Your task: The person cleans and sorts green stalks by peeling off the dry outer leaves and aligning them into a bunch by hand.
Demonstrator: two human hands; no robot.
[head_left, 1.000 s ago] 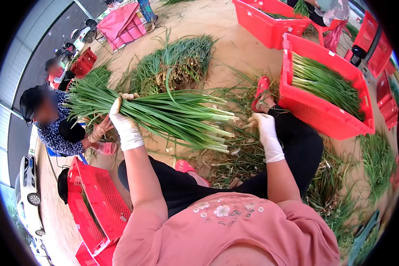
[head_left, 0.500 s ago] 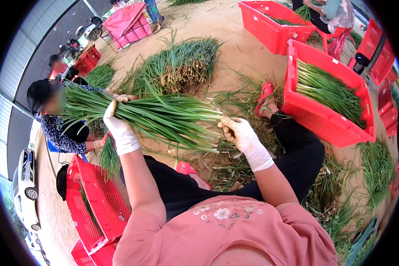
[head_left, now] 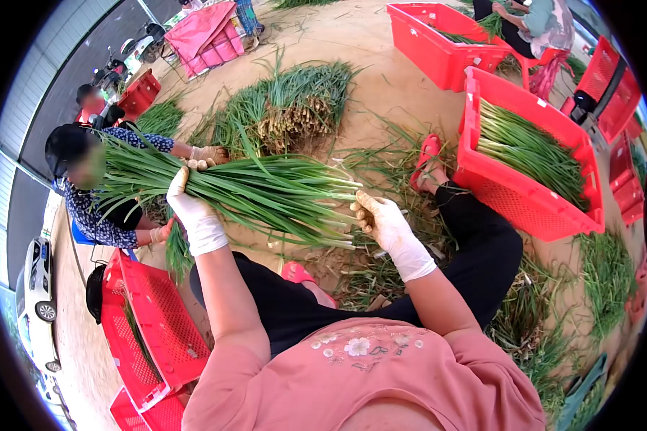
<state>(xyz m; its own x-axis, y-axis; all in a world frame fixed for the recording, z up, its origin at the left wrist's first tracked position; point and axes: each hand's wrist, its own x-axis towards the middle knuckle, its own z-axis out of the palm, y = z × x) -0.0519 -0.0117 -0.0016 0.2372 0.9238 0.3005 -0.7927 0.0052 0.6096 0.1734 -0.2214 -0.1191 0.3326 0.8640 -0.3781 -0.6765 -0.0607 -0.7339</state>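
Note:
A large bunch of long green stalks (head_left: 266,188) lies across the space before me, leaves to the left and pale root ends to the right. My left hand (head_left: 189,195), in a white glove, is closed around its leafy middle. At the pale ends, my gloved right hand (head_left: 379,218) has its fingers bent together; whatever they pinch is too small to name. Beyond the bunch, a heap of stalks (head_left: 287,108) with brown roots rests on the ground.
A red crate (head_left: 532,169) of stalks stands at right, another red crate (head_left: 442,47) behind it. Open red crates (head_left: 154,323) stand at lower left. A co-worker (head_left: 97,187) in a patterned sleeve sits at left. Loose leaves (head_left: 388,273) litter the ground by my feet.
The co-worker at left has reached a gloved hand out toward the heap, beyond my left hand. My right hand has shifted slightly left and down; my left hand still grips the bunch.

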